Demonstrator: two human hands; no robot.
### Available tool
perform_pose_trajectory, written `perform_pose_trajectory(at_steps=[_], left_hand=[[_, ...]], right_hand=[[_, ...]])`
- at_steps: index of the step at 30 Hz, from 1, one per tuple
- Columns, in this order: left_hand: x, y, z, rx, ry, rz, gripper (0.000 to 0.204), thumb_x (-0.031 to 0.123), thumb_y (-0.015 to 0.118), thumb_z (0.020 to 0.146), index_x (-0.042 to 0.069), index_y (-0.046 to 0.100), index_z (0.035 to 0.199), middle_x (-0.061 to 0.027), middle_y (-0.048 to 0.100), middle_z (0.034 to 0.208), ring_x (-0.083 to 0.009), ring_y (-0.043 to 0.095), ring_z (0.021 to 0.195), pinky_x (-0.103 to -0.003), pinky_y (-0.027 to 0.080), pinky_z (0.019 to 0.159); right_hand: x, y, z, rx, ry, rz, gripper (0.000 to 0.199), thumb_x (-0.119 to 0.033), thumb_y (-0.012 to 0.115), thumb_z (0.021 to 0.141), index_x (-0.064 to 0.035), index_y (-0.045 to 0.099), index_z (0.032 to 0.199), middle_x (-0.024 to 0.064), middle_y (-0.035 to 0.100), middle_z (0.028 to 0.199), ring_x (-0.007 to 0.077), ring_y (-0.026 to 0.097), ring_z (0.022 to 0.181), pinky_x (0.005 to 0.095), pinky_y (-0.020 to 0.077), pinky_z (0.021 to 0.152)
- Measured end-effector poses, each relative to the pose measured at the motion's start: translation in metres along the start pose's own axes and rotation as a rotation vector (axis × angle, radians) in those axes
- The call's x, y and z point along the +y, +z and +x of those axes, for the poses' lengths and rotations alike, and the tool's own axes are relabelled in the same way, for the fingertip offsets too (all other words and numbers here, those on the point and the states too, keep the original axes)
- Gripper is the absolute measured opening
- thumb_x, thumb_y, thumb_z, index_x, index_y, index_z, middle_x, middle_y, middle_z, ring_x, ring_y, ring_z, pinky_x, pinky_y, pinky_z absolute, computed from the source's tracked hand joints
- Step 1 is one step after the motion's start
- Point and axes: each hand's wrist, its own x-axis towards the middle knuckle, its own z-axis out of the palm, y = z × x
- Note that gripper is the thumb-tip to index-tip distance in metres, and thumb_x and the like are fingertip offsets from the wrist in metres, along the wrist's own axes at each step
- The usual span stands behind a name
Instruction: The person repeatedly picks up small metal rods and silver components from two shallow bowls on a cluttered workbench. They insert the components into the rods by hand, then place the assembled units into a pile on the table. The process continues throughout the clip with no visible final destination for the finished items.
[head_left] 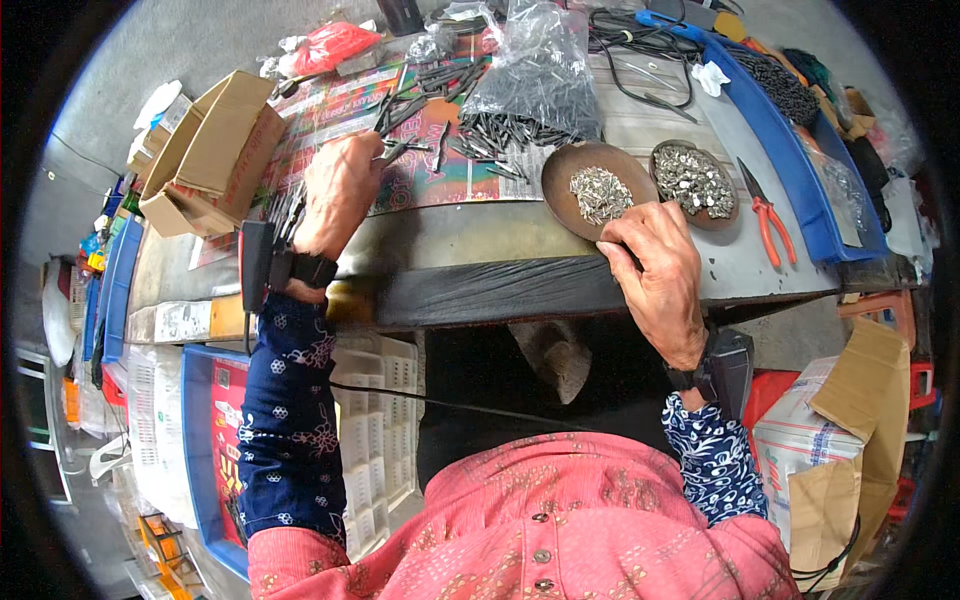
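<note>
My left hand (340,190) is over the colourful printed sheet, fingers curled closed around a slim dark metal piece (393,153) that juts from the fingertips. Beside that wrist lies a row of similar slender pieces (285,208). My right hand (655,275) has thumb and fingers pinched at the near rim of a round brown bowl (556,185); what they hold, if anything, is too small to make out. In the bowl is a pile of small silvery pins (600,194). Right of it, a second dish holds shiny small metal parts (692,180).
Loose dark pieces (490,140) lie before a clear plastic bag (535,80) full of them. Red-handled pliers (770,220) rest at the right, beside a long blue tray (800,130). An open cardboard box (215,150) stands left. Black cables (640,40) coil at the back.
</note>
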Motion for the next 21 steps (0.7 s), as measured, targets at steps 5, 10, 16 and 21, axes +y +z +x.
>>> perform_pose_trajectory(at_steps=[5, 10, 16, 21], left_hand=[[0.001, 0.014, 0.011, -0.075, -0.050, 0.072, 0.010, 0.014, 0.063, 0.080, 0.006, 0.062, 0.084, -0.0164, 0.064, 0.082, -0.0379, 0.062, 0.079, -0.046, 0.049, 0.068], [0.000, 0.028, 0.011, 0.013, -0.026, 0.094, 0.009, 0.014, 0.063, 0.081, 0.005, 0.062, 0.082, -0.0172, 0.061, 0.081, -0.0381, 0.060, 0.078, -0.046, 0.047, 0.069], [0.007, 0.018, 0.010, 0.026, -0.102, 0.013, 0.010, 0.018, 0.063, 0.082, 0.008, 0.066, 0.083, -0.0157, 0.062, 0.084, -0.0376, 0.061, 0.080, -0.047, 0.048, 0.068], [0.044, -0.019, -0.005, 0.047, -0.137, -0.324, 0.010, 0.014, 0.066, 0.084, 0.005, 0.067, 0.089, -0.0135, 0.060, 0.062, -0.0230, 0.061, 0.055, -0.033, 0.045, 0.053]], right_hand=[[0.004, 0.002, 0.001, 0.080, -0.006, 0.073, 0.014, 0.003, 0.069, 0.073, -0.0019, 0.061, 0.083, 0.0087, 0.059, 0.082, 0.0264, 0.055, 0.077, 0.0353, 0.0449, 0.069], [0.007, 0.004, 0.001, 0.138, -0.011, 0.095, 0.019, 0.005, 0.070, 0.069, -0.0041, 0.060, 0.081, 0.0077, 0.059, 0.081, 0.0258, 0.057, 0.076, 0.0350, 0.0471, 0.066], [0.004, 0.002, -0.002, 0.164, 0.064, 0.168, 0.018, 0.007, 0.069, 0.070, -0.0025, 0.060, 0.083, 0.0086, 0.059, 0.082, 0.0251, 0.059, 0.076, 0.0343, 0.0480, 0.067], [-0.004, -0.003, -0.005, 0.175, 0.096, 0.215, 0.018, 0.007, 0.069, 0.072, -0.0023, 0.059, 0.084, 0.0094, 0.060, 0.081, 0.0257, 0.061, 0.074, 0.0338, 0.0493, 0.066]])
